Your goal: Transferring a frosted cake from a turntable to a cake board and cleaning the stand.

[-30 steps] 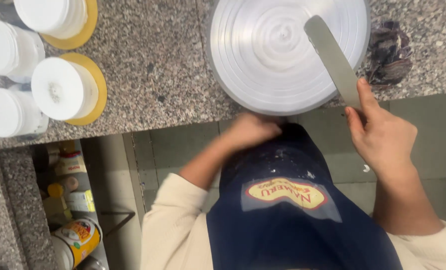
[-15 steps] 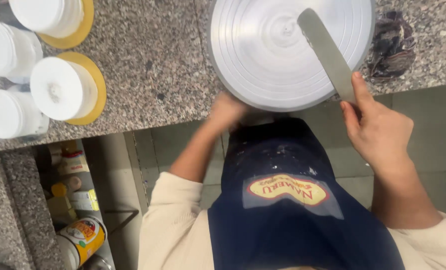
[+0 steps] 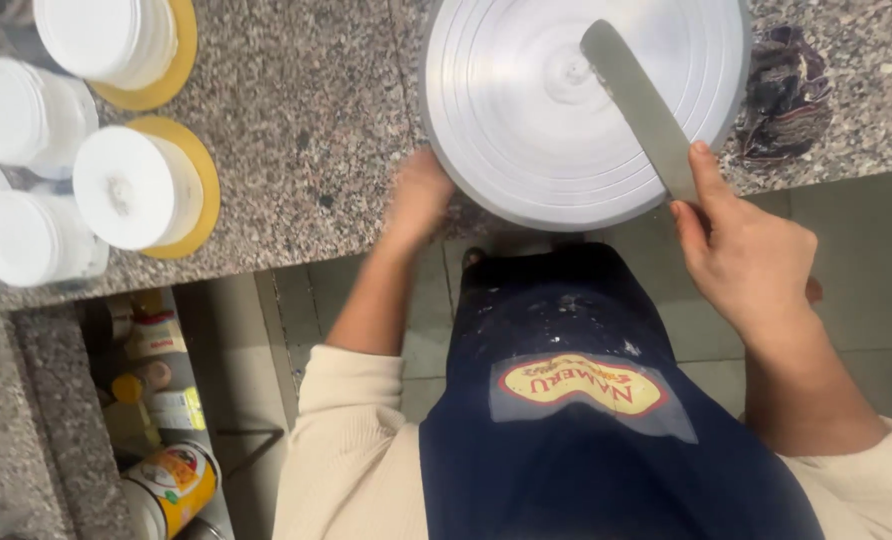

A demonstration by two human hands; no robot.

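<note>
Speckled granite makes up the counter (image 3: 306, 110) we lean over, with a tiled floor below its edge. Our right hand (image 3: 751, 265) is closed around the handle of a long flat spatula (image 3: 638, 105), the forefinger laid along the base of the blade; the blade runs up and away from those fingers over the top of a round grey turntable (image 3: 526, 100), its tip near the centre. Whether the blade touches the disc or hovers just above it, we cannot tell. Our left hand (image 3: 418, 200) is at the near-left rim of the turntable, fingers curled against its edge, though the hand is blurred and the grip itself is unclear.

As we judge it, the turntable sits close to the counter's lip, so a hard push from the left fingers could shift it toward the edge. A tilted blade could also catch or scrape the disc.

Just right of the spatula hand, beyond the turntable, lies a crumpled dark cloth (image 3: 786, 95). Well to the left of the left fingers stand several small white cakes (image 3: 136, 190) on yellow boards, some under clear covers.
</note>
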